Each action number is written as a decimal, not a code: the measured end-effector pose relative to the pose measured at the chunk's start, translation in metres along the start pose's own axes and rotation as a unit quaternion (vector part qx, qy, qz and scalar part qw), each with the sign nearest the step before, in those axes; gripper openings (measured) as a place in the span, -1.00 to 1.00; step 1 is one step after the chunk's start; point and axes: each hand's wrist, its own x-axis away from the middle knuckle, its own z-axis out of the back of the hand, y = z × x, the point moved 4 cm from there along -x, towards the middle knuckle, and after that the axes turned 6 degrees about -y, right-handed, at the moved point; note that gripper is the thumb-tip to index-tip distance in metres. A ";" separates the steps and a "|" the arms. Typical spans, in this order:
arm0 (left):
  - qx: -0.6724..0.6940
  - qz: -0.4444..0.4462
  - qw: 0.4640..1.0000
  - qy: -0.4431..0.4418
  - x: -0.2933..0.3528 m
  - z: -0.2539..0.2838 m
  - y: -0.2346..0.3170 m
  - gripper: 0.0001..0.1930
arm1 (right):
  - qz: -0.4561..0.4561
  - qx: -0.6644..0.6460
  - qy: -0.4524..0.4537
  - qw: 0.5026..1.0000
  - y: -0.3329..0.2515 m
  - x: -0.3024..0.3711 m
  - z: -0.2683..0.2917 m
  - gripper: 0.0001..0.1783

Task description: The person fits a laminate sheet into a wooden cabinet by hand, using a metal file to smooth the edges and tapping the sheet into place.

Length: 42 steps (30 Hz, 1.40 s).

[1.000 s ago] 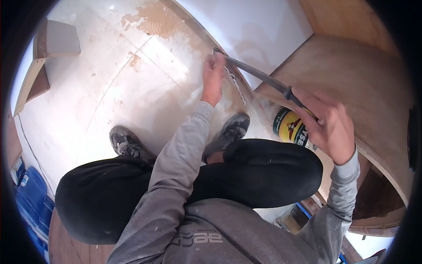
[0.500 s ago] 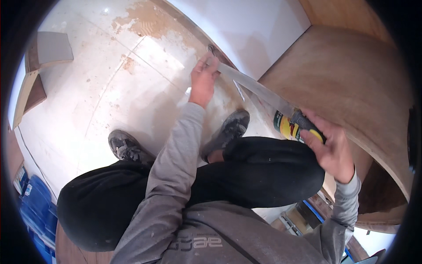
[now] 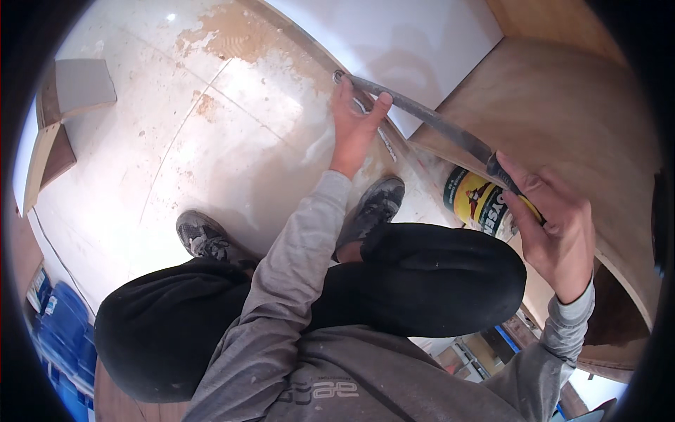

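Observation:
A long, narrow tool (image 3: 439, 125) with a grey metal blade slants across in front of me. Whether it is a file or a saw I cannot tell. My right hand (image 3: 555, 218) is wrapped around its black and yellow handle (image 3: 499, 171). At the far end, my left hand (image 3: 355, 130) has its thumb and a fingertip against the blade, with a gap between them; the other fingers are mostly hidden. By that end is a small dark ring-shaped thing (image 3: 337, 76).
A green and yellow can (image 3: 467, 200) stands below the handle. Brown wooden panels (image 3: 548, 112) rise on the right. Blue plastic containers (image 3: 63, 320) sit at the lower left. A wooden piece with a grey panel (image 3: 84, 84) stands farther left. My shoes (image 3: 200, 232) are on the stained pale floor (image 3: 162, 133).
The blade has turned and looks narrower and darker. My left hand has shifted right and its thumb has spread from the fingers. My right hand has moved right, uncovering more of the can.

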 end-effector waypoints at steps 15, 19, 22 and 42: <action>-0.077 -0.011 0.997 -0.004 -0.020 0.014 -0.035 0.02 | 0.029 0.034 -0.004 0.999 0.011 -0.037 -0.016 -0.56; -0.084 0.028 0.995 -0.049 -0.022 0.017 -0.071 -0.04 | 0.060 0.054 -0.006 0.997 0.009 -0.038 -0.025 -0.58; -0.109 0.021 0.994 -0.003 0.011 -0.002 -0.039 -0.09 | 0.028 0.038 -0.005 0.999 0.007 -0.018 -0.009 -0.59; -0.073 0.113 0.987 -0.091 0.007 -0.009 -0.026 -0.37 | 0.148 0.157 0.081 0.973 0.001 -0.026 -0.007 -0.61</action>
